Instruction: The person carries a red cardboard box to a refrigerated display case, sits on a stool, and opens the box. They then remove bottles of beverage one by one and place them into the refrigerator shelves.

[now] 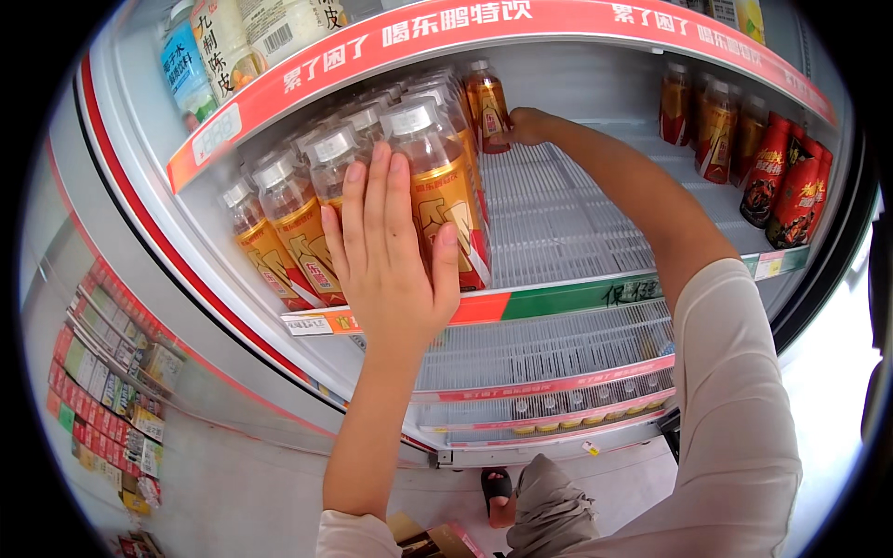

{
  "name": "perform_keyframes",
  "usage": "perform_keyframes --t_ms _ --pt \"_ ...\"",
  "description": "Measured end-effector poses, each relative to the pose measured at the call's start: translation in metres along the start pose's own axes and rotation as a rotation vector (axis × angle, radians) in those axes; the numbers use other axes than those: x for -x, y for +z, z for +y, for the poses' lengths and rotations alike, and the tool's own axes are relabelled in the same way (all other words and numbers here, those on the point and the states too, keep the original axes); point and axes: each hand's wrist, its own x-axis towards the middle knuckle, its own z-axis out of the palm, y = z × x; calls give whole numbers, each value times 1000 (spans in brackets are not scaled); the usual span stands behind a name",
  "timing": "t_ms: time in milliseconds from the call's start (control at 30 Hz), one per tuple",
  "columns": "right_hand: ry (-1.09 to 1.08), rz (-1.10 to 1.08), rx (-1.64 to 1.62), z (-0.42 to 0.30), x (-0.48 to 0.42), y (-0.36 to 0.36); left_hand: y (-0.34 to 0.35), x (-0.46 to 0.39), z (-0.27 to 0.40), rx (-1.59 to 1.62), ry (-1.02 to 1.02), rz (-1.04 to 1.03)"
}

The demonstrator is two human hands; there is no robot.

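Rows of plastic drink bottles with gold and red labels and clear caps [446, 202] stand at the left of a wire fridge shelf [558, 209]. My left hand [391, 258] lies flat against the fronts of the nearest bottles, fingers pointing up and the thumb apart. Farther back, my right hand [528, 127] is at the lower part of a similar bottle [487, 104], which stands upright at the right side of the rows. Its fingers are partly hidden behind that bottle, and they appear to grip it.
More gold-labelled bottles [716, 132] and red and black bottles [795, 181] stand at the shelf's right. A red printed strip [418, 28] edges the shelf above, where other drinks [227, 49] stand. Lower shelves [544, 356] lie beneath. An open carton [436, 540] is on the floor.
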Motion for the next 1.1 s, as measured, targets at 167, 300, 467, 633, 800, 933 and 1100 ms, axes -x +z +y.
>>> perform_keyframes --t_ms 167,300,467,633,800,933,1100 --pt "4 -62 56 -17 16 -17 -5 -3 3 21 0 14" --pt "54 -266 337 -75 53 -48 -8 1 1 1 9 8" --pt "76 -310 580 -100 128 -86 -4 -2 12 44 9 46" --pt "-124 538 -11 -145 281 -70 -8 0 -2 53 39 112" --pt "92 1196 -1097 -203 497 130 -94 129 27 201 -5 -49" --pt "257 152 -883 -256 614 331 -219 334 45 298 -339 -500" --pt "-480 -596 -759 -350 707 417 -424 566 84 19 -1046 -900"
